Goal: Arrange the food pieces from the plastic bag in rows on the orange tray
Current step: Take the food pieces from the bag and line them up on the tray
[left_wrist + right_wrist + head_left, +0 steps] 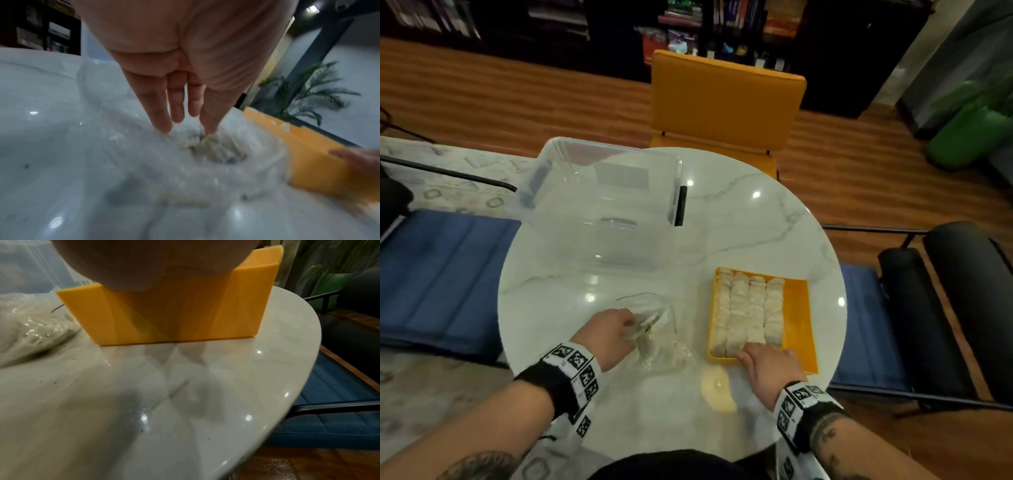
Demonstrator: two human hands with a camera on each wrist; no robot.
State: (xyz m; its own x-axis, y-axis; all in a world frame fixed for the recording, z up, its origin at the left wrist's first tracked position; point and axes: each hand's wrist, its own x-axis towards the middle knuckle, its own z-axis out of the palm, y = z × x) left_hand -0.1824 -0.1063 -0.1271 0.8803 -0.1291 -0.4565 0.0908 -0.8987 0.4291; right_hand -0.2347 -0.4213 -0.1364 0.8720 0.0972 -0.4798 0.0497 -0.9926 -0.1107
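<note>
The orange tray (796, 308) sits on the right of the table and holds several rows of pale food pieces (746, 308); its right strip is bare. My right hand (760, 353) lies over the tray's near wall (174, 313), its fingertips down at the near ends of the rows and hidden from me. The clear plastic bag (664, 342) lies crumpled left of the tray. My left hand (186, 129) reaches into the bag (123, 146) with straight fingers, the thumb tip touching a clump of food pieces (213, 149).
An empty clear plastic bin (602, 198) stands at the back left of the round marble table (756, 222). A yellow chair (726, 99) faces me across it. Blue seats flank the table, one on the left (441, 274) and one on the right (866, 329).
</note>
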